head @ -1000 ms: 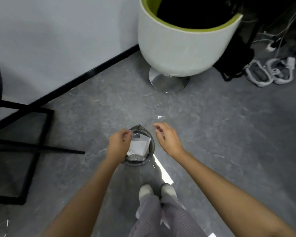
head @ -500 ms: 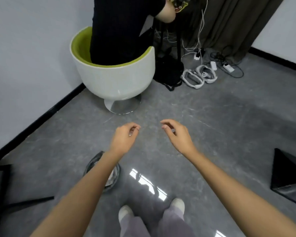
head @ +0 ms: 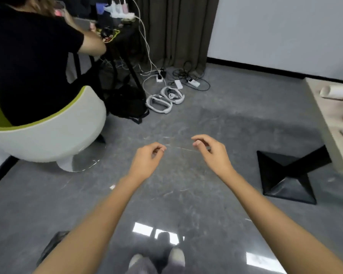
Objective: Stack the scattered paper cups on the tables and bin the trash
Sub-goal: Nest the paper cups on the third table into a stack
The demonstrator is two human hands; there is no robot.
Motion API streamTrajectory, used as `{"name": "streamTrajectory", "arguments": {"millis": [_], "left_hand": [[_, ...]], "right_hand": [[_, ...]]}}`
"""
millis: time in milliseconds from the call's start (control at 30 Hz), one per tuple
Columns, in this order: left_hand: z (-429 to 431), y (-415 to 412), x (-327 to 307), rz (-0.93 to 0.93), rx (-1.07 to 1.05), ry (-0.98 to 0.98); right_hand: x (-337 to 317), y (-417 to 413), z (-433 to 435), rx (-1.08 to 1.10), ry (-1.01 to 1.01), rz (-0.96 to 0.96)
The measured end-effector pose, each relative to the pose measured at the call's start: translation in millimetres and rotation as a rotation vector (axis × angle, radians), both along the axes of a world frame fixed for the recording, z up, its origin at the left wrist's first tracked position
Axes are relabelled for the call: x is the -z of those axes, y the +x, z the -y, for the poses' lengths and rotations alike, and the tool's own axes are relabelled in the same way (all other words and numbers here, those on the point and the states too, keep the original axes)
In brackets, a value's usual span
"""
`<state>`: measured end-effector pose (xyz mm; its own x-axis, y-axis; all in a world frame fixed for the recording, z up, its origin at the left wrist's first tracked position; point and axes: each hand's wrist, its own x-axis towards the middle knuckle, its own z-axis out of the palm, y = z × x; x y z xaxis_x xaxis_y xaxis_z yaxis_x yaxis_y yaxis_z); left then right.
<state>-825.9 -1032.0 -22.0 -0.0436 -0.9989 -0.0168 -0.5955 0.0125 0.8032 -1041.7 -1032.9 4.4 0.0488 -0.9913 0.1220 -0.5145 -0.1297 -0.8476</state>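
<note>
My left hand (head: 147,161) hovers over the grey floor, fingers loosely curled and holding nothing. My right hand (head: 212,151) is beside it, fingers apart and curved, also holding nothing. The small dark trash bin (head: 52,246) shows only as a sliver at the lower left, mostly hidden behind my left forearm. At the right edge a light table (head: 329,123) carries a paper cup (head: 335,91) lying on its side and other pale items cut off by the frame.
A person in black sits in a white and green tub chair (head: 48,139) at the left. Cables, power strips and white headset straps (head: 164,99) lie on the floor by the curtain. The table's black base (head: 285,175) stands at the right. My feet (head: 156,258) are below.
My view has swung up and to the right, away from the bin. Both hands lifted off the bin and hold nothing; the table with the cup has come into view.
</note>
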Motion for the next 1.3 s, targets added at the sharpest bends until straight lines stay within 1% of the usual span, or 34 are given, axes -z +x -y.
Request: {"name": "streamTrajectory", "arguments": {"millis": [200, 367, 567, 733, 900, 1067, 1300], "left_hand": [[60.3, -86.4, -8.0, -0.021, 0.224, -0.013], [126.9, -158.7, -12.7, -0.037, 0.427, -0.027], [210.3, -234.9, -20.2, -0.061, 0.639, -0.054], [258.6, -287.8, -23.3, -0.04, 0.809, -0.054], [289.8, -340.4, -16.0, -0.058, 0.928, -0.038], [320.5, -397.3, -3.6, -0.086, 1.019, -0.051], [376.2, -502.5, 6.9, -0.072, 1.065, -0.06]], "right_hand": [[-9.5, -89.0, 12.1, 0.237, 0.031, 0.025], [-10.9, -147.2, 34.7, 0.417, 0.082, 0.02], [-19.7, -190.4, 67.6, 0.642, 0.079, 0.072], [-25.0, -215.8, 83.8, 0.811, 0.095, 0.124], [-25.1, -242.5, 91.1, 0.961, 0.078, 0.145], [-14.6, -280.4, 106.8, 1.04, 0.089, 0.185], [1.0, -378.2, 156.1, 1.078, 0.073, 0.211]]}}
